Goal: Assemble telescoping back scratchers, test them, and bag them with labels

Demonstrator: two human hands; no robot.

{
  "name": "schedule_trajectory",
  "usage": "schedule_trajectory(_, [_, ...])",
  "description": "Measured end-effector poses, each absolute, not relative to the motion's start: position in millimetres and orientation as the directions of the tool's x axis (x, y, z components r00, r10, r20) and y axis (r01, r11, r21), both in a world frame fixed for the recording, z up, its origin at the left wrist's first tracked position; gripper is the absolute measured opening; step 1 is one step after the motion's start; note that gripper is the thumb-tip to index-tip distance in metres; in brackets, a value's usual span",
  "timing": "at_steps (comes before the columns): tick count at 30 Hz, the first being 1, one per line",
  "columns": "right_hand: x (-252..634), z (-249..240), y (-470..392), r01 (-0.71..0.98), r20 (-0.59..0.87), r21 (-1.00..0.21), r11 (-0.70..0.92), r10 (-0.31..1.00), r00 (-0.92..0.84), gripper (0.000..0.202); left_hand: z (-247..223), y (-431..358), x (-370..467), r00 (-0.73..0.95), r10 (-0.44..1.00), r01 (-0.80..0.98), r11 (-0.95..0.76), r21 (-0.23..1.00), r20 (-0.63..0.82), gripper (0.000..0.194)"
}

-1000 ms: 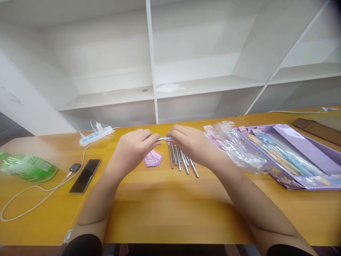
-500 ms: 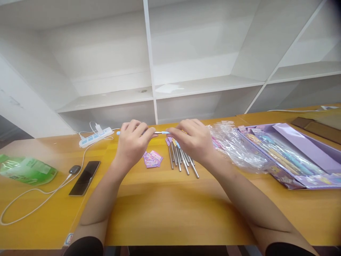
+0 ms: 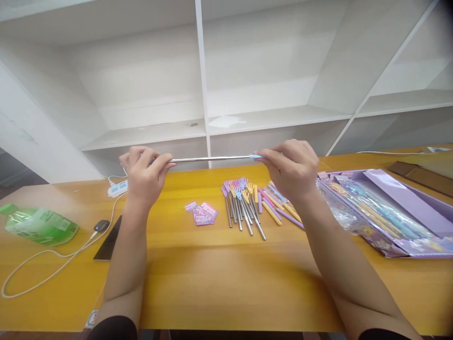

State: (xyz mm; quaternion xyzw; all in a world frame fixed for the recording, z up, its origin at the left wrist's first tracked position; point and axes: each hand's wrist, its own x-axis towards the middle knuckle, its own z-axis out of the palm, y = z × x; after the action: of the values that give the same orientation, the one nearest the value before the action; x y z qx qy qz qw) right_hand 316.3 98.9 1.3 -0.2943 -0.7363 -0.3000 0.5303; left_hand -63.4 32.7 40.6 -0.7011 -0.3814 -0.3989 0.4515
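Above the table, a telescopic back scratcher (image 3: 210,159) stretches level between my hands, its thin metal rod drawn out. My left hand (image 3: 144,172) is closed around one end, its fingers hiding that part. The fingers of my right hand (image 3: 293,170) pinch the other end by a light blue piece. Beneath them lies a pile of back scratchers (image 3: 240,200) with coloured claw heads and bare metal rods. To its right are several coloured tube handles (image 3: 274,212), partly behind my right forearm. Small purple printed cards (image 3: 205,215) lie left of the pile.
At the right, a purple box (image 3: 392,189) holds wrapped items, with clear plastic wrapping (image 3: 336,208) beside it. On the left are a green bottle (image 3: 40,224), a black device (image 3: 102,226) on a white cable, a phone (image 3: 106,248) and a power strip (image 3: 118,189). White shelving (image 3: 262,115) stands behind.
My hands have moved apart and slightly up, lengthening the metal rod between them. The tube handles beside the pile now show, as my right hand has shifted right.
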Motion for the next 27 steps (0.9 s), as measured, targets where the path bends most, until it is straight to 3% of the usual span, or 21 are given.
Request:
schedule_trajectory(10, [361, 8, 122, 0.775, 0.956, 0.195, 0.602, 0.061, -0.288, 0.019, 44, 43, -107, 0.379, 0.123, 0.903, -0.265, -0.338, 0.917, 0.009])
schedule_trajectory(15, [424, 11, 160, 0.802, 0.973, 0.232, 0.55, -0.119, -0.2, 0.027, 49, 37, -158, 0.284, 0.118, 0.916, -0.326, -0.233, 0.952, 0.026])
schedule_trajectory(16, [440, 12, 171, 0.81, 0.967, 0.232, 0.538, -0.218, -0.133, 0.033, 51, 35, -168, 0.258, 0.159, 0.921, -0.337, -0.193, 0.953, 0.027])
schedule_trajectory(18, [468, 12, 190, 0.829, 0.953, 0.214, 0.517, -0.296, -0.062, 0.048, 53, 30, -183, 0.224, 0.174, 0.928, -0.338, -0.155, 0.959, 0.027])
schedule_trajectory(22, [502, 10, 207, 0.9, 0.988, -0.03, 0.434, -0.123, 0.092, 0.058, 54, 27, -188, 0.253, 0.19, 0.922, -0.345, -0.176, 0.949, 0.026])
schedule_trajectory(27, [501, 10, 197, 0.88, 1.0, -0.016, 0.475, 0.014, 0.011, 0.046, 53, 33, -179, 0.248, 0.201, 0.932, -0.316, -0.177, 0.948, 0.03])
